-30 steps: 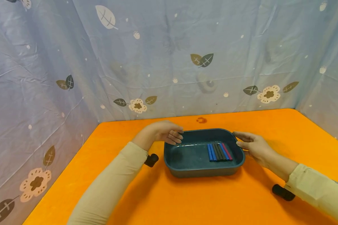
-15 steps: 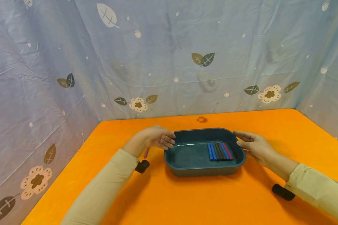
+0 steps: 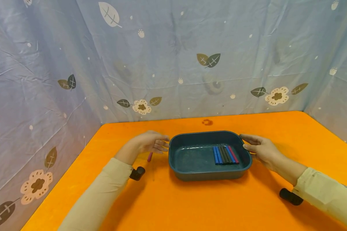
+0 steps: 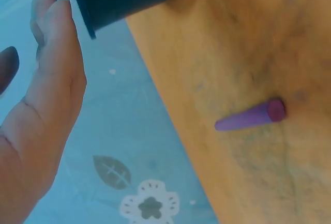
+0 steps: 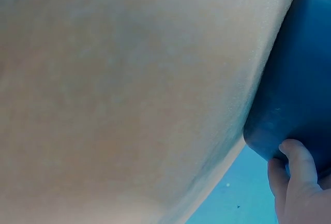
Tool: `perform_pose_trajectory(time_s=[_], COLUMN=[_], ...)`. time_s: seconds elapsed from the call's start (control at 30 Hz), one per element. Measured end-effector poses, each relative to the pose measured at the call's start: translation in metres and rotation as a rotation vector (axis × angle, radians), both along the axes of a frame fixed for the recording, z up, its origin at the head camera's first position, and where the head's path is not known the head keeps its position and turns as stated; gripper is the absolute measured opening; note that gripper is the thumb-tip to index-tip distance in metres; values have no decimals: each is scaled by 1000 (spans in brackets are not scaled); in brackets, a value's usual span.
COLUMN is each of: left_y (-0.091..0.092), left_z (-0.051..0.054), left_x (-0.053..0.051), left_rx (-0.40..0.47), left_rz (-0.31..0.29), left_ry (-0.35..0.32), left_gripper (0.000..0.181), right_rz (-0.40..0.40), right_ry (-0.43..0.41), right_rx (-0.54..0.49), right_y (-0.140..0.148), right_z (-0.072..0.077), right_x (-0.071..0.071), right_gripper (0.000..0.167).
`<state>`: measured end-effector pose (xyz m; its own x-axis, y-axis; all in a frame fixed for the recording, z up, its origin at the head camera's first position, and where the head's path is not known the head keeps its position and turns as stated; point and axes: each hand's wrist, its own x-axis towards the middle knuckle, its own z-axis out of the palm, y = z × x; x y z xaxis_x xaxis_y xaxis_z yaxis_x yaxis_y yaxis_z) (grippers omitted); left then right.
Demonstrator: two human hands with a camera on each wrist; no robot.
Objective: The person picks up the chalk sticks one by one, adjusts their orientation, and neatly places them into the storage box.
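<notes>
A dark teal plastic tub (image 3: 193, 162) stands on the orange table. Several short crayon-like sticks (image 3: 225, 155), blue, black and pink, lie side by side at the right of its floor. My left hand (image 3: 150, 141) hovers just beyond the tub's left rim, fingers loosely extended and holding nothing. Below it a pink stick (image 3: 150, 157) lies alone on the table; in the left wrist view this stick (image 4: 251, 117) looks purple. My right hand (image 3: 260, 149) rests thumb and fingers against the tub's right end, and the right wrist view shows the thumb on the outer wall.
A patterned blue-grey curtain (image 3: 173, 64) closes off the back and both sides of the orange table (image 3: 205, 205). Dark wrist-worn devices stick out beside the left sleeve (image 3: 137, 173) and right sleeve (image 3: 290, 196). A reddish mark (image 3: 207, 122) shows near the table's back edge.
My left hand has moved left, from over the tub's left rim to outside it. The pink stick on the table has come into view. My right hand, the tub and its sticks stay put.
</notes>
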<state>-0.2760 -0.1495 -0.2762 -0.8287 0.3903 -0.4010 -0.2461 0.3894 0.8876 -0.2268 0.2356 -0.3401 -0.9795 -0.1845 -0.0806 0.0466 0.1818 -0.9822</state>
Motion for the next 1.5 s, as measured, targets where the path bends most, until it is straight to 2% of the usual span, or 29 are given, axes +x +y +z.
perform_pose_trajectory(time_s=[0.37, 0.7, 0.93, 1.17, 1.33, 1.5], left_y=[-21, -37, -45, -50, -53, -56], left_z=[-7, -21, -31, -37, -40, -44], left_x=[-3, -8, -7, -8, -10, -14], left_rx=[-44, -90, -152, -169, -205, -253], left_rz=[65, 170, 155, 187, 207, 194], left_ry=[40, 18, 40, 37, 15, -17], left_gripper=[41, 40, 37, 36, 34, 32], right_rz=[3, -1, -5, -2, 2, 3], right_ry=[5, 4, 2, 5, 3, 4], right_rx=[-24, -26, -2, -15, -16, -18], right_y=[0, 1, 1, 0, 0, 0], right_z=[0, -1, -1, 0, 1, 1], right_x=[0, 0, 1, 0, 0, 0], right_gripper=[58, 58, 58, 58, 58, 57])
